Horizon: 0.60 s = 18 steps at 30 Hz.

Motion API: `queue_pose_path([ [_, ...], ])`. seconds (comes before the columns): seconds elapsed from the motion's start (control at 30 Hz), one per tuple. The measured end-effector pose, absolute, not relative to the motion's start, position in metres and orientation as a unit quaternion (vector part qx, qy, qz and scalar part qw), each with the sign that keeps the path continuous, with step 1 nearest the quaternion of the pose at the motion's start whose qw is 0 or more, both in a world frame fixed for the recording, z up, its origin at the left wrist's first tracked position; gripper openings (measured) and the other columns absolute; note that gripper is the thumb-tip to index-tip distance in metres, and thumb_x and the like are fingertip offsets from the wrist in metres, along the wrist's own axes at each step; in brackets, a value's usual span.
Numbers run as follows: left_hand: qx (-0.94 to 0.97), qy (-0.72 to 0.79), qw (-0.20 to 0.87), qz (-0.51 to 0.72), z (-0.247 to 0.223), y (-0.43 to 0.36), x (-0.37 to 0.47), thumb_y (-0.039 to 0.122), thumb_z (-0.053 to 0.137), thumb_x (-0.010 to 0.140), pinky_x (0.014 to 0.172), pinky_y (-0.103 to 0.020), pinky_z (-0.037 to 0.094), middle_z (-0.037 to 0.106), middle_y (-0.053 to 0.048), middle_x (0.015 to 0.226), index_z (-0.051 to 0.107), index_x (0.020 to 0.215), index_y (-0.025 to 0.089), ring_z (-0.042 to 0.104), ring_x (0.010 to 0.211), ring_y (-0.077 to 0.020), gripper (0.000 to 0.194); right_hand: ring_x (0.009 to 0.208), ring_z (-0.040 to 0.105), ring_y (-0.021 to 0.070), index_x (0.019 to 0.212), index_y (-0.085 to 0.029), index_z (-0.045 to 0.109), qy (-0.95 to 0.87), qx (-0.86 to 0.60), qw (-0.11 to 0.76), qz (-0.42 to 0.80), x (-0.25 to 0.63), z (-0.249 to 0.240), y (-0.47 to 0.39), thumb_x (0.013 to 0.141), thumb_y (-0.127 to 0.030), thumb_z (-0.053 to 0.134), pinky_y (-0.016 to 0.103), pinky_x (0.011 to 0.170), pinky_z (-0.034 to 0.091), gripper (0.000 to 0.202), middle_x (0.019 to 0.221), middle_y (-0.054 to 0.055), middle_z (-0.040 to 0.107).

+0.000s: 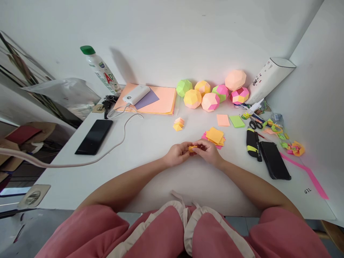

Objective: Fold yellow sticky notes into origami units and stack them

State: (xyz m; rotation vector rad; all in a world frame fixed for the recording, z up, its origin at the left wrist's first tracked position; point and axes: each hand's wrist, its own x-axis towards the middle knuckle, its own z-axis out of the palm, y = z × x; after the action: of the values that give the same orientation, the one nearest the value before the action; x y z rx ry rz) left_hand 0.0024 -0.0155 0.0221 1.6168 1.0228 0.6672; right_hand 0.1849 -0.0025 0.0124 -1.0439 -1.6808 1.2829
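Between my two hands is a small folded orange paper, pinched by the fingers of both, low over the white table. My left hand holds its left side, and my right hand has its right side, with the thumb across the front. Just beyond my right hand lies a stack of orange and pink paper squares. Several small folded paper pieces, peach and yellow-orange, overlap in a short row beyond my left hand. A peach square and a green square lie further back.
Several faceted paper balls line the wall. Peach sheets carry a white power bank. A black phone lies left, crossed nearby by a cable. At right are scissors, a cutter, another phone and paper scraps.
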Motion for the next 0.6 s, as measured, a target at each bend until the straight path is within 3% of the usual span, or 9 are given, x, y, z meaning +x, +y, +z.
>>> queue_pose_path([
  [0.1,0.667,0.427,0.536,0.294,0.018,-0.016,0.003,0.018,0.046,0.075,0.079,-0.032,0.049,0.068,-0.002,0.076,0.043,0.126,0.014,0.065,0.087,-0.0197,0.051,0.071,0.064,0.0171,0.093,-0.019,0.062,-0.641,-0.418,0.368,0.528,0.186,0.014,-0.001,0.074,-0.041,0.065,0.035,0.068,0.056,0.029,0.083,0.005,0.064],
  [0.3,0.658,0.42,0.535,0.323,0.018,-0.017,0.004,0.023,0.05,0.077,0.079,-0.033,0.048,0.066,-0.002,0.077,0.04,0.127,0.015,0.065,0.085,-0.0186,0.051,0.07,0.063,0.016,0.076,-0.018,0.06,-0.651,-0.397,0.345,0.547,0.185,0.023,-0.002,0.08,-0.04,0.059,0.033,0.067,0.053,0.022,0.076,0.003,0.062],
  [0.47,0.635,0.459,0.544,0.3,0.026,-0.016,0.005,0.036,0.052,0.078,0.051,-0.022,0.042,0.061,-0.001,0.067,0.059,0.095,0.016,0.055,0.057,-0.0115,0.028,0.067,0.055,0.0132,0.072,-0.018,0.061,-0.668,-0.409,0.376,0.495,0.185,0.027,-0.002,0.078,-0.038,0.059,0.028,0.062,0.048,0.021,0.073,0.002,0.059],
  [0.6,0.614,0.467,0.558,0.306,0.029,-0.015,0.006,0.04,0.053,0.076,0.044,-0.02,0.033,0.051,0.002,0.057,0.056,0.073,0.016,0.042,0.048,-0.0078,0.025,0.058,0.048,0.0106,0.072,-0.018,0.059,-0.655,-0.423,0.367,0.507,0.183,0.027,-0.002,0.079,-0.039,0.057,0.025,0.052,0.041,0.022,0.068,0.0,0.056],
])
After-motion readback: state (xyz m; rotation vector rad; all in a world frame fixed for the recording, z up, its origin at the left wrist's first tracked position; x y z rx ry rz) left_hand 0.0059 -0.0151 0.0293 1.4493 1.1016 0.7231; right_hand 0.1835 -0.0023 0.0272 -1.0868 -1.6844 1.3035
